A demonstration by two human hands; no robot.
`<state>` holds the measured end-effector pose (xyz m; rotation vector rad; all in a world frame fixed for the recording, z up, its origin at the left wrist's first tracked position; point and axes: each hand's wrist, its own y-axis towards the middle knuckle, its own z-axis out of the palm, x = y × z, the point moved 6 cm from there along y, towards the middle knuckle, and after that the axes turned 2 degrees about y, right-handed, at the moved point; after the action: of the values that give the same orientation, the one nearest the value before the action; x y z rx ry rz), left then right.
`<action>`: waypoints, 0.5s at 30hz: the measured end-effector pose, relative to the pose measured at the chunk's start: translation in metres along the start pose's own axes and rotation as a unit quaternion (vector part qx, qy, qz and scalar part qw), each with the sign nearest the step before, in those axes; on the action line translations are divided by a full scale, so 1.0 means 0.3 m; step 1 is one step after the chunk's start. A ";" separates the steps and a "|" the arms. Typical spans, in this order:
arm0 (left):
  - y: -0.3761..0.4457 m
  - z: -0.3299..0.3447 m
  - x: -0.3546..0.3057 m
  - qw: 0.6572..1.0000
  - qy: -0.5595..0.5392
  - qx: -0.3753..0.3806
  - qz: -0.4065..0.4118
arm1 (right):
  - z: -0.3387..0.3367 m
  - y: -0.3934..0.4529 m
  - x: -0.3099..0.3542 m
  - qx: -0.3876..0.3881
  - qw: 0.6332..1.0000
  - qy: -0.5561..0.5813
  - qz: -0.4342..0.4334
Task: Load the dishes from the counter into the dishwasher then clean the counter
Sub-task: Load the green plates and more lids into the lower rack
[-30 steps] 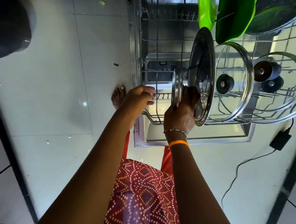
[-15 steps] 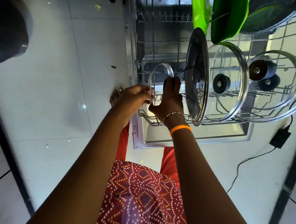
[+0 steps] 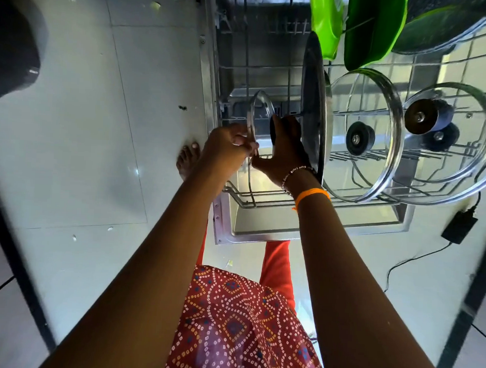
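A small glass lid [image 3: 259, 111] stands on edge at the left end of the pulled-out dishwasher rack [image 3: 244, 199]. My left hand [image 3: 227, 144] pinches its lower rim. My right hand [image 3: 285, 148] holds the lid's other face, its fingers up around what looks like a dark knob. Just right of that hand a steel lid [image 3: 313, 103] stands upright. Two larger glass lids [image 3: 380, 129] [image 3: 470, 131] with black knobs stand further right. Green plastic dishes [image 3: 368, 30] sit at the rack's far side.
The open dishwasher door [image 3: 265, 227] lies flat under the rack, above a pale tiled floor [image 3: 98, 120]. A black adapter [image 3: 459, 226] with a cable lies on the floor to the right. A dark rounded object [image 3: 10, 36] fills the top left corner. My bare foot [image 3: 188, 160] stands beside the door.
The small glass lid has turned from edge-on to face partly showing and shifted left. My right hand moved off the steel lid's rim to the small lid; my left hand now pinches its rim.
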<state>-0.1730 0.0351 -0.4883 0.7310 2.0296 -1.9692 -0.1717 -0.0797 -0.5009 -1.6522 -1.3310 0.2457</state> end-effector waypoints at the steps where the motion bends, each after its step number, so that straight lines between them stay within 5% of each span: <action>1: 0.013 0.003 -0.002 1.000 -0.003 -0.004 -0.009 | 0.001 0.002 -0.002 0.005 1.000 -0.005 -0.001; 8: 0.009 0.006 -0.012 0.996 0.075 -0.035 0.032 | 0.008 0.012 -0.012 0.009 1.000 -0.002 -0.002; 15: 0.013 0.015 -0.022 0.993 0.106 -0.024 0.040 | -0.011 0.017 -0.010 -0.129 0.976 0.170 -0.049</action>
<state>-0.1662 0.0294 -0.4888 1.0327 2.1177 -1.8610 -0.1674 -0.0837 -0.5044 -1.7411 -1.2114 -0.2695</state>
